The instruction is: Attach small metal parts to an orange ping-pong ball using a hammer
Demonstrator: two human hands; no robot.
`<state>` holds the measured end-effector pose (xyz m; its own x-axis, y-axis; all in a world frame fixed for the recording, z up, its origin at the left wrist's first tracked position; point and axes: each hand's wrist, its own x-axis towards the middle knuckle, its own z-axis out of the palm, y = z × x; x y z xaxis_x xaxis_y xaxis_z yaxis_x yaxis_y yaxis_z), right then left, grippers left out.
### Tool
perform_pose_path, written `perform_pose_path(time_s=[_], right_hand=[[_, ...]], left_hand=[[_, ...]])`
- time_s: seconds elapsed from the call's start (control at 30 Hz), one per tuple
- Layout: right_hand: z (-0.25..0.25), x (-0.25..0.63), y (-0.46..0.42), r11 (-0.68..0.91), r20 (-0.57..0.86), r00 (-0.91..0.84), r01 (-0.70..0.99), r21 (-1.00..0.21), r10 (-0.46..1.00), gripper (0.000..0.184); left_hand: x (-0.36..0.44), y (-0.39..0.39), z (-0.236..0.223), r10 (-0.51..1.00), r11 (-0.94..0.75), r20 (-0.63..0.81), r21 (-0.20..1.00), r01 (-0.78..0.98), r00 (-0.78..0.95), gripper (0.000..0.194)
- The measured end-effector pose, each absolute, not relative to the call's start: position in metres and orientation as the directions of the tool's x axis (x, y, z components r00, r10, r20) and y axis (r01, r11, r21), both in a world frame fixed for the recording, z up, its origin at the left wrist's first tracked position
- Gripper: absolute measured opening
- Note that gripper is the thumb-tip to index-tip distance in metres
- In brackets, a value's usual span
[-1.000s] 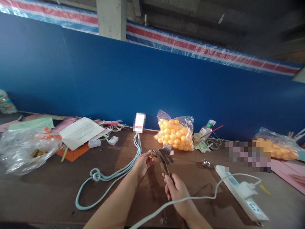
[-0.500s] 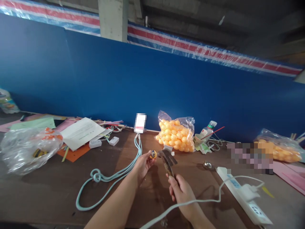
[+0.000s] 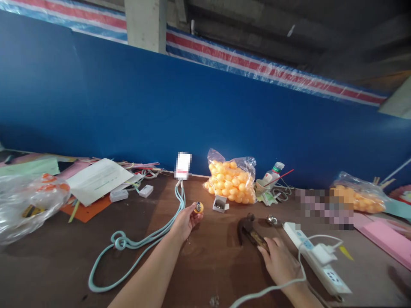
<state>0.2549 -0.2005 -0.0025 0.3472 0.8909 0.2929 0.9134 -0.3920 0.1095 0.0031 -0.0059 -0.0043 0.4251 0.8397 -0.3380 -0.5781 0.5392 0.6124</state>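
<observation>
- Right, your left hand (image 3: 185, 222) has an orange ball (image 3: 200, 210) pinched between thumb and fingers, a silvery piece (image 3: 198, 206) showing on it. How that piece is joined, you can't tell from here.
- The ball looks light, smooth and thin-shelled, so it probably dents under a hard squeeze and could slip; a gentle hold round its sides seems best.
- Over to your right hand (image 3: 282, 262): it's closed around the wooden handle of a hammer (image 3: 256, 237), thumb toward the head, the undersides of the fingers hidden.
- That hammer looks stiff and head-heavy, so the weight likely pulls forward; the bare handle is the place to grip. Your hands are well apart.
- Between them and farther back sits a small open box (image 3: 219, 208), little dark bits inside, too small to name.
- Just beyond the hammer head there's a shiny metal object (image 3: 271, 220), near the end of the power strip (image 3: 334, 278). A white cable (image 3: 266, 292) crosses by your right wrist.
- Left of your left hand, the pale blue cord (image 3: 183, 200) loops over the table (image 3: 205, 273).
- Behind the box, a clear bag (image 3: 248, 164) bulges with orange balls.
</observation>
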Motion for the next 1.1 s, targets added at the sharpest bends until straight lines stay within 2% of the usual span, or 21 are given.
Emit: perform_pose_path(time_s=[0.13, 0.23, 0.33, 0.43, 0.53, 0.6, 0.67, 0.83, 1.1], right_hand=[[-0.008, 0.260, -0.203, -0.403, 0.312, 0.342, 0.902, 0.156, 0.886, 0.024], [-0.011, 0.263, -0.204, -0.416, 0.308, 0.367, 0.903, 0.110, 0.878, 0.023], [0.002, 0.256, -0.195, -0.397, 0.368, 0.367, 0.918, 0.006, 0.854, 0.027], [0.027, 0.233, -0.172, -0.278, 0.454, 0.319, 0.948, -0.157, 0.832, 0.028], [0.045, 0.204, -0.135, -0.165, 0.410, 0.278, 0.943, -0.289, 0.869, 0.023], [0.047, 0.191, -0.107, -0.146, 0.334, 0.255, 0.936, -0.320, 0.907, 0.021], [0.043, 0.183, -0.080, -0.192, 0.261, 0.277, 0.931, -0.311, 0.925, 0.021], [0.034, 0.179, -0.035, -0.367, 0.080, 0.387, 0.910, -0.195, 0.918, 0.026], [0.030, 0.177, -0.013, -0.373, 0.013, 0.379, 0.916, -0.145, 0.925, 0.021]], left_hand=[[0.002, -0.004, -0.008, 0.844, 0.533, -0.342, 0.628, -0.567, 0.414, 0.016], [0.002, -0.005, -0.009, 0.849, 0.522, -0.337, 0.646, -0.557, 0.406, 0.016], [0.002, -0.006, -0.010, 0.855, 0.512, -0.335, 0.667, -0.541, 0.396, 0.016], [0.003, -0.007, -0.010, 0.861, 0.501, -0.339, 0.693, -0.517, 0.380, 0.016], [0.004, -0.008, -0.008, 0.868, 0.488, -0.335, 0.710, -0.507, 0.366, 0.016], [0.004, -0.009, -0.006, 0.870, 0.484, -0.335, 0.712, -0.508, 0.361, 0.016], [0.003, -0.009, -0.004, 0.868, 0.490, -0.342, 0.710, -0.506, 0.360, 0.015], [0.004, -0.011, -0.001, 0.865, 0.495, -0.349, 0.713, -0.497, 0.360, 0.016], [0.006, -0.012, -0.004, 0.854, 0.512, -0.355, 0.701, -0.496, 0.380, 0.019]])
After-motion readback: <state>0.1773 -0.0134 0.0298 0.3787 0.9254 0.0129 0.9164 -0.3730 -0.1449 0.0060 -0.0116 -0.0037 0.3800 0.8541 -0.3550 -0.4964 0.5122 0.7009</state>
